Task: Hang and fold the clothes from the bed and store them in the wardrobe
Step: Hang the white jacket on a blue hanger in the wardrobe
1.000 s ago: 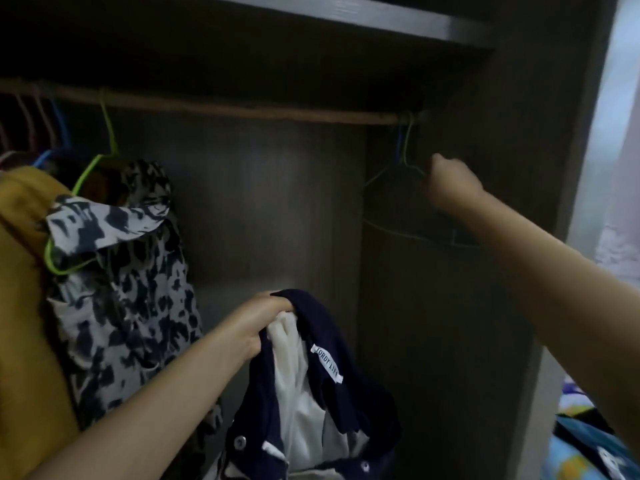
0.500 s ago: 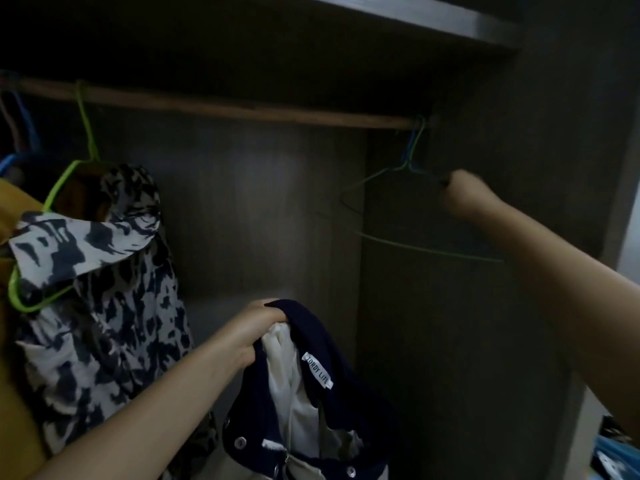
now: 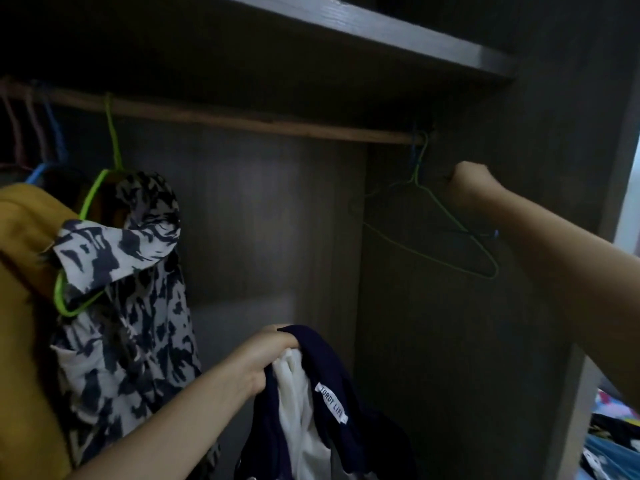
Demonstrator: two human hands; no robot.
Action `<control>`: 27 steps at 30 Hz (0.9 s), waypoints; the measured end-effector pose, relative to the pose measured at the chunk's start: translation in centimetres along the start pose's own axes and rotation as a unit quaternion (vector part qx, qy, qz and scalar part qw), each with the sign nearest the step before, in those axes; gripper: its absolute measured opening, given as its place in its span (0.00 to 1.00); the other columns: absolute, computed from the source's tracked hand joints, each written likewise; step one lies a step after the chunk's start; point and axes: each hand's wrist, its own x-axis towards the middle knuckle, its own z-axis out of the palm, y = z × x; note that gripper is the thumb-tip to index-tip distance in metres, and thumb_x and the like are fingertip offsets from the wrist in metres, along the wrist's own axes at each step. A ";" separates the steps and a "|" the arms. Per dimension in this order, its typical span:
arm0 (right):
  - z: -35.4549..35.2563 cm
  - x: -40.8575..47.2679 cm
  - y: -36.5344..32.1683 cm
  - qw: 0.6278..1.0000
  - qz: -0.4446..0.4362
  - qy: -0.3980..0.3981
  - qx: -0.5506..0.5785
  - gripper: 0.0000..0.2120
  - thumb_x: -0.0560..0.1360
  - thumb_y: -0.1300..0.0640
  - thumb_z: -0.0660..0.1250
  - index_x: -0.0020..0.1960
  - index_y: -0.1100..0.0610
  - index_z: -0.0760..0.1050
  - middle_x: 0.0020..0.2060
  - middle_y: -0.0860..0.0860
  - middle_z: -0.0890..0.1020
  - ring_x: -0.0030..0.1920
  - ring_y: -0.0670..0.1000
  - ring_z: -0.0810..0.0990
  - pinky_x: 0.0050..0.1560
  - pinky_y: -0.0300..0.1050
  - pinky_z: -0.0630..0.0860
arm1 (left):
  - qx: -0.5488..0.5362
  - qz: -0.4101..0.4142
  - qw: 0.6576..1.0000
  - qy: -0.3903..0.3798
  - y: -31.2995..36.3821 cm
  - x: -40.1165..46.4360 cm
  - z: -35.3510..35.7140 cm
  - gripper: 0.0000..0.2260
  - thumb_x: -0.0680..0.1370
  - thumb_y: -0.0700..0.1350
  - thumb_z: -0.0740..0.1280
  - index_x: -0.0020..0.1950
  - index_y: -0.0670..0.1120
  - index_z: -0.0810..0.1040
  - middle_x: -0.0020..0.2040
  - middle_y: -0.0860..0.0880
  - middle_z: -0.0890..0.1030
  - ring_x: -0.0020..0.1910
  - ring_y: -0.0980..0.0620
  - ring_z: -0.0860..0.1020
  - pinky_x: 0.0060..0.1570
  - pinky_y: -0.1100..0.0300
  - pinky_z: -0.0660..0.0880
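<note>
The navy and white collared garment hangs bunched in the left hand low in the wardrobe, while the right hand, fisted beside the empty thin green wire hanger, has risen slightly, likely about to unhook it, though its grip is hidden.

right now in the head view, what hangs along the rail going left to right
yellow garment → patterned blouse on a green hanger → bare stretch of wooden rail → empty green wire hanger, next to the right hand
</note>
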 end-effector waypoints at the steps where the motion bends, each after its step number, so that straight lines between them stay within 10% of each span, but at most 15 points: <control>1: -0.3 -0.3 0.2 1.000 -0.001 0.010 0.002 0.09 0.78 0.65 0.60 0.52 0.69 0.77 0.50 0.65 0.80 0.47 0.60 0.79 0.42 0.43 0.69 | -0.001 0.001 1.000 -0.004 -0.1 -0.1 0.0 0.19 0.73 0.28 0.59 0.28 0.44 0.78 0.28 0.45 0.76 0.27 0.50 0.74 0.32 0.62 0.72; 6: 0.0 -5.4 1.0 0.997 -0.016 0.040 0.066 0.12 0.77 0.66 0.60 0.58 0.65 0.78 0.53 0.64 0.80 0.55 0.61 0.78 0.50 0.46 0.70 | 0.001 0.000 1.000 -0.022 -0.3 -0.6 0.9 0.24 0.73 0.28 0.58 0.21 0.46 0.77 0.23 0.48 0.75 0.21 0.55 0.73 0.23 0.69 0.69; 9: 4.3 -12.6 2.7 0.976 -0.011 0.096 0.196 0.05 0.79 0.61 0.61 0.51 0.58 0.75 0.40 0.56 0.79 0.41 0.55 0.76 0.40 0.42 0.64 | -0.005 -0.017 1.000 -0.002 -0.4 -0.8 0.7 0.23 0.74 0.29 0.58 0.21 0.45 0.74 0.20 0.49 0.72 0.18 0.55 0.71 0.20 0.70 0.66; 14: 8.4 -19.5 2.8 0.754 0.173 -0.112 0.624 0.09 0.79 0.51 0.63 0.53 0.54 0.77 0.26 0.45 0.69 0.22 0.41 0.65 0.22 0.32 0.60 | -0.010 -0.081 0.996 -0.024 -0.7 -0.8 0.5 0.17 0.76 0.37 0.64 0.26 0.44 0.73 0.22 0.48 0.73 0.20 0.53 0.73 0.25 0.66 0.71; 20: 4.0 -21.7 1.0 0.633 0.079 -0.041 0.769 0.15 0.75 0.46 0.62 0.40 0.52 0.83 0.20 0.42 0.57 0.18 0.39 0.56 0.20 0.28 0.52 | 0.056 -0.114 0.992 -0.006 -0.7 -0.7 1.3 0.08 0.78 0.45 0.66 0.44 0.40 0.78 0.36 0.44 0.80 0.35 0.48 0.78 0.37 0.58 0.76; 24: 2.2 -24.1 -0.7 0.557 -0.029 -0.031 0.830 0.12 0.73 0.44 0.64 0.42 0.49 0.83 0.19 0.43 0.62 0.18 0.39 0.59 0.17 0.30 0.58 | 0.026 -0.135 0.990 -0.004 0.3 -0.6 1.4 0.14 0.78 0.48 0.67 0.37 0.41 0.79 0.30 0.44 0.81 0.33 0.48 0.79 0.39 0.58 0.75; 27: 5.5 -26.3 -2.9 0.577 -0.015 -0.003 0.816 0.10 0.72 0.48 0.65 0.40 0.50 0.83 0.20 0.41 0.62 0.19 0.39 0.58 0.20 0.28 0.56 | 0.018 -0.099 0.994 -0.047 2.9 -1.1 1.8 0.19 0.78 0.46 0.67 0.27 0.44 0.80 0.26 0.46 0.80 0.26 0.51 0.79 0.32 0.61 0.76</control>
